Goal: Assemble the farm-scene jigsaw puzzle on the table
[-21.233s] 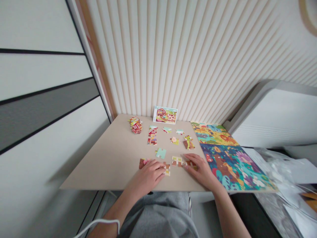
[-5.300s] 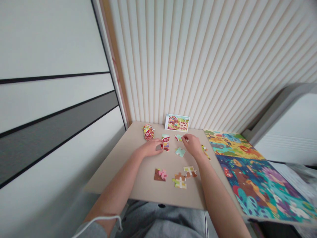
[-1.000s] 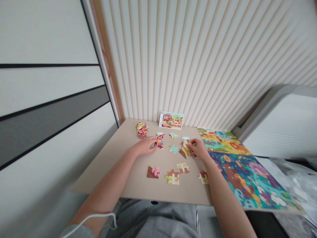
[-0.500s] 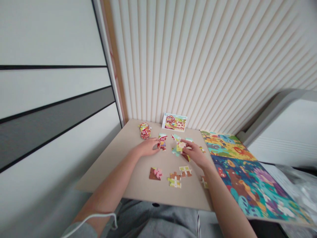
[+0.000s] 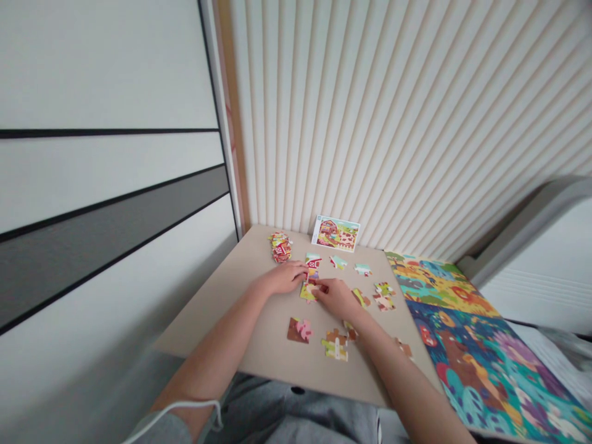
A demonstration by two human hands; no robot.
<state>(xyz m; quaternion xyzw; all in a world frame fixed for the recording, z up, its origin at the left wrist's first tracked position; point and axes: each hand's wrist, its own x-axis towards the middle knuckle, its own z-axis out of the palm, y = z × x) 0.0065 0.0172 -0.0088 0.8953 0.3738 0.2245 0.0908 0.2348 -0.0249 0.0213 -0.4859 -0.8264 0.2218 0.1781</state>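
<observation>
My left hand (image 5: 287,277) has its fingertips closed on the left edge of a joined strip of barn puzzle pieces (image 5: 312,261), which lies flat on the table. My right hand (image 5: 338,298) pinches a yellow-green puzzle piece (image 5: 307,291) at the strip's lower end. The two pieces touch or nearly so; whether they interlock I cannot tell. A brown and pink piece (image 5: 300,330) lies nearer me. Fence pieces (image 5: 336,345) are to its right, one partly under my right forearm.
A picture card (image 5: 336,234) of a farm leans at the back of the table (image 5: 222,290). Left of it is a pile of puzzle pieces (image 5: 280,247). Loose sky pieces (image 5: 338,262) and cow pieces (image 5: 384,296) lie to the right. Colourful animal puzzles (image 5: 485,364) border the table's right side.
My right hand has brought the yellow-green piece leftward to below the barn strip. The loose pieces it was covering on the right now show. My left hand stays at the strip. The view has shifted slightly.
</observation>
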